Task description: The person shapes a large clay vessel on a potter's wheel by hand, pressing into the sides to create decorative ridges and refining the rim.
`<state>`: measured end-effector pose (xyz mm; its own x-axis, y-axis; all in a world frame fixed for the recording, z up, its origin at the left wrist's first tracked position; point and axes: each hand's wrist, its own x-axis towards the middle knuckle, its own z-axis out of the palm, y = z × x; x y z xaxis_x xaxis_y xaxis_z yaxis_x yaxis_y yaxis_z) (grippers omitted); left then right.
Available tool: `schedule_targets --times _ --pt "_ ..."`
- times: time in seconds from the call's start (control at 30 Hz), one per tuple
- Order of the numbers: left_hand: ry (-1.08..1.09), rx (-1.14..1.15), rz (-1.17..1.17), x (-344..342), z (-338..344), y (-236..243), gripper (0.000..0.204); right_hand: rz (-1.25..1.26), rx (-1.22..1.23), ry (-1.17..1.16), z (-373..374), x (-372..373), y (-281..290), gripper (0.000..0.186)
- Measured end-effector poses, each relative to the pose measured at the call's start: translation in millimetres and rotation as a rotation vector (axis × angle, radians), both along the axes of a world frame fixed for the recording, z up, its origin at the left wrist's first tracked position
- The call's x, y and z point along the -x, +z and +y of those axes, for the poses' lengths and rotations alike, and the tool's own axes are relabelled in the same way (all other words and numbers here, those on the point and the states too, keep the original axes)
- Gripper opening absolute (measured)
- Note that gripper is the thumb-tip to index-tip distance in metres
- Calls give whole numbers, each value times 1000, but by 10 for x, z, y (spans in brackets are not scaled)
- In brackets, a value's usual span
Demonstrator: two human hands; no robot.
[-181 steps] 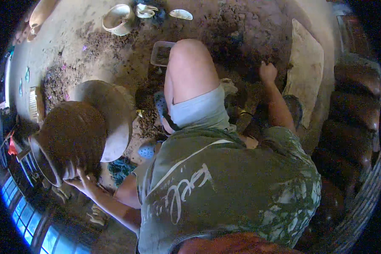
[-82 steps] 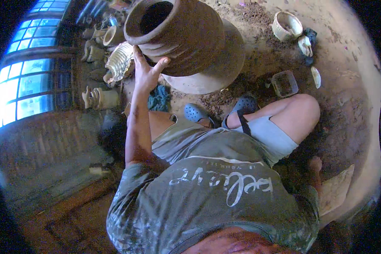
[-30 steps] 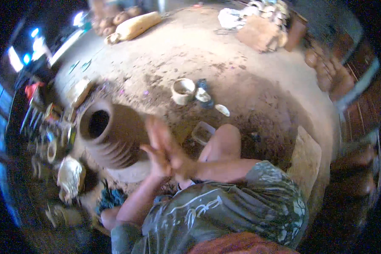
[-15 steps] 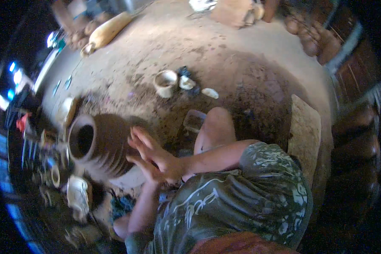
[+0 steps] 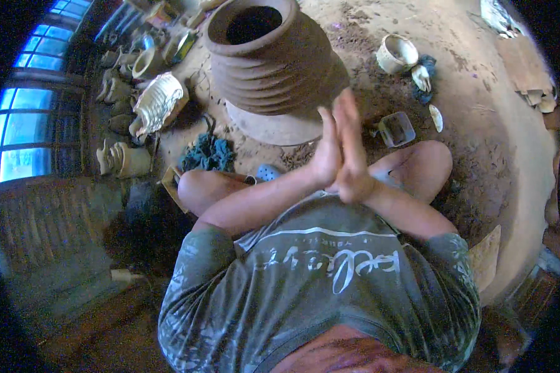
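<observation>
Directly in front of the large ribbed clay pot (image 5: 274,59), the left hand (image 5: 327,152) and right hand (image 5: 353,158) were pressed palm to palm, fingers straight, each grip flat and holding nothing. The hands stood just short of the pot, not touching it. The pot stood upright on a pale round base (image 5: 274,127) on the earthen floor (image 5: 479,143), its mouth open. Right of the pot lay a small square container (image 5: 397,128) and, further right, a pale cup (image 5: 397,54). Left of the pot lay a pale ridged vessel (image 5: 157,102); a blue-green rag (image 5: 208,153) lay near the base.
</observation>
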<state>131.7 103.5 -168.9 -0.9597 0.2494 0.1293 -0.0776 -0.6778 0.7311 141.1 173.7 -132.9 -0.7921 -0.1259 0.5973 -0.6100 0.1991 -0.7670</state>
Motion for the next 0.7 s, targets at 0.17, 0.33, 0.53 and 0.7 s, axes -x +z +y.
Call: schedule_targets --times 0.17,0.33,0.53,0.7 --pt "-358 208 -257 109 -233 301 110 -20 -143 -217 123 230 -34 88" --pt "-571 351 -694 249 -537 291 106 -22 -478 -191 416 23 170 27" --pt "-659 603 -581 157 -641 294 87 -159 -461 -68 534 -166 31 27" --pt "-831 577 -609 225 -876 -168 73 -173 -480 79 604 -166 -212 26"
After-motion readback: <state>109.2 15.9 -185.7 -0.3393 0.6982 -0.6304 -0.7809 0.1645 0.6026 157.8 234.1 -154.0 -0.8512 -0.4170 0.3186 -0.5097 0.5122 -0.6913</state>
